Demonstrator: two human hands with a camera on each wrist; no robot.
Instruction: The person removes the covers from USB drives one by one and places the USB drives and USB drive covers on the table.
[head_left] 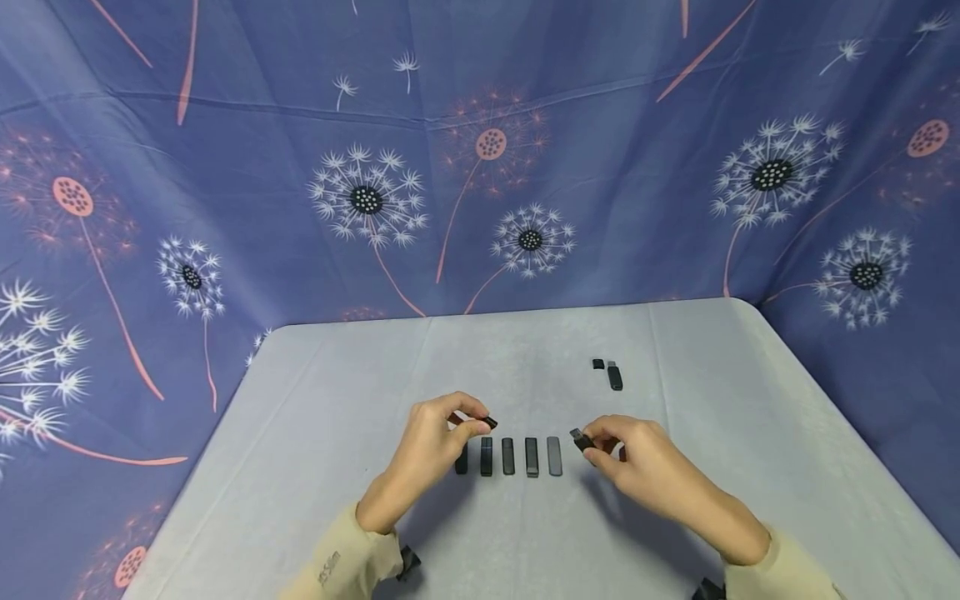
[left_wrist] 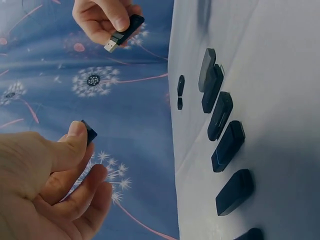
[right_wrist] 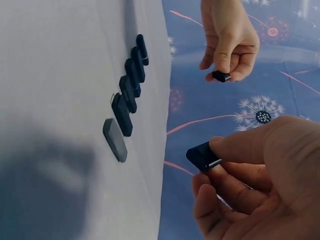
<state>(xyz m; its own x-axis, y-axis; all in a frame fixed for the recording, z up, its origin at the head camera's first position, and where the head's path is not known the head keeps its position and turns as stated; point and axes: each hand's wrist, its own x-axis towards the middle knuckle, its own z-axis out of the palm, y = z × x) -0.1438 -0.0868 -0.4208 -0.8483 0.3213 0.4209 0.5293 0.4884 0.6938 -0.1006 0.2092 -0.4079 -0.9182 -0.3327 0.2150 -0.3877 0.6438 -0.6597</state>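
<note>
Between thumb and fingers, my left hand (head_left: 429,437) pinches a small black USB stick cap (left_wrist: 89,132), held above the table. My right hand (head_left: 637,454) grips a black USB stick (left_wrist: 129,31) by its body, its metal plug (left_wrist: 111,45) bare and pointing toward the left hand. Cap and stick are apart. Below and between the hands lies a row of several dark USB sticks (head_left: 508,457), side by side. The one at the right end is a grey stick (head_left: 554,456). Part of the leftmost stick (head_left: 461,461) is hidden behind the left hand in the head view.
Farther back on the pale cloth-covered table (head_left: 337,375), an uncapped black USB stick (head_left: 615,377) lies beside its small cap (head_left: 597,364). A blue curtain (head_left: 450,167) with a dandelion print hangs behind the table and along both sides.
</note>
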